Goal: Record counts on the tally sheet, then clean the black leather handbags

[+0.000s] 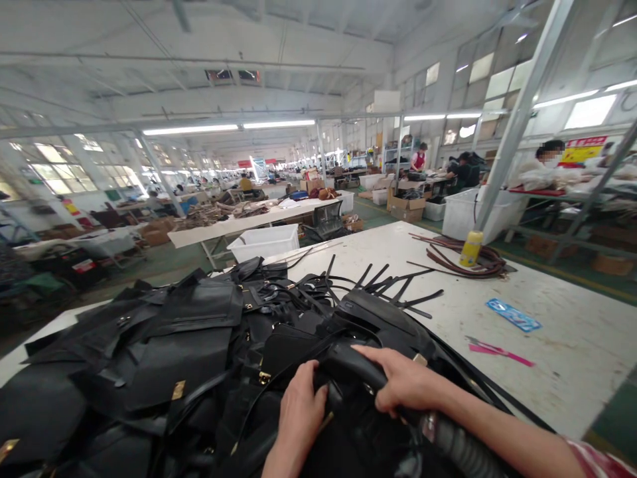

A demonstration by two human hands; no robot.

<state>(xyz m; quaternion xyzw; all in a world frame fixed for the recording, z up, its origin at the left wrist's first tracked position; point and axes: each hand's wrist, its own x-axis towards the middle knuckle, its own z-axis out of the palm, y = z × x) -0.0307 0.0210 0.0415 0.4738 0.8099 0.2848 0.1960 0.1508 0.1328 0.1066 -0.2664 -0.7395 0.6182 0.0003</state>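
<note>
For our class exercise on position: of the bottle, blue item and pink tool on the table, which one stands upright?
The bottle, by the brown straps; the blue item and pink tool both lie flat on the table.

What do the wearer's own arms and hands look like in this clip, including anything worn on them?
The left hand and right hand are both ungloved, with no ring or watch showing. The right forearm is bare up to a reddish and white patterned sleeve at the picture's lower right corner. No left sleeve is in view.
</note>
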